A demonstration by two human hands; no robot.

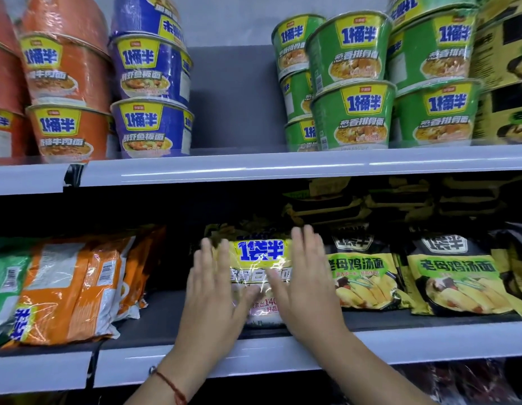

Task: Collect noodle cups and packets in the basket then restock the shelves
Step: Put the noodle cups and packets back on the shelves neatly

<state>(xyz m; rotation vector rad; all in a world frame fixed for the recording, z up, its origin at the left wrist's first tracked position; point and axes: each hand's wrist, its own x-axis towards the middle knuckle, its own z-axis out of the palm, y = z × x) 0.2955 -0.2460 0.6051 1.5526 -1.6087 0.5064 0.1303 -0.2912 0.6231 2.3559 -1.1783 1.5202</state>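
A pale yellow noodle packet (261,258) stands upright in the middle of the lower shelf (283,350). My left hand (214,290) lies flat against its left side with straight fingers. My right hand (305,279) presses flat on its right side, fingers straight. The packet's lower corners are hidden behind my palms. No basket is in view.
Orange packets (69,285) and a green packet (5,290) lean at the lower left. Black-and-yellow packets (455,276) fill the lower right. On the upper shelf (283,165) stand orange cups (63,83), blue cups (153,83) and green cups (350,83), with a gap between blue and green.
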